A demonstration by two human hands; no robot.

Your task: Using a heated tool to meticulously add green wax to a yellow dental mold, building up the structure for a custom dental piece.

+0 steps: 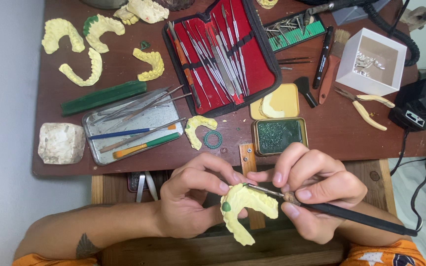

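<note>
At the bench's left edge sits a pale stone block (61,143), with a metal tray (159,118) of brushes and picks beside it and several yellow dental casts (81,70) scattered toward the far left corner. Just off the bench's near edge, the left hand (191,199) grasps a yellow dental cast (245,209) from the side, thumb and fingers clenched on its arch. One green wax patch (226,206) already sits on this cast; the rest of the arch looks bare, so the waxing seems barely begun. The right hand (316,194) pinches a black-handled wax tool (351,216) like a pen, its metal tip touching the cast's upper rim. Further back lie an open red instrument case (257,54) and a tin of green wax (278,136); a white box (356,56) stands near the right edge. The exact contact point under the tip is hard to make out, and the tool's cord runs out of view.
</note>
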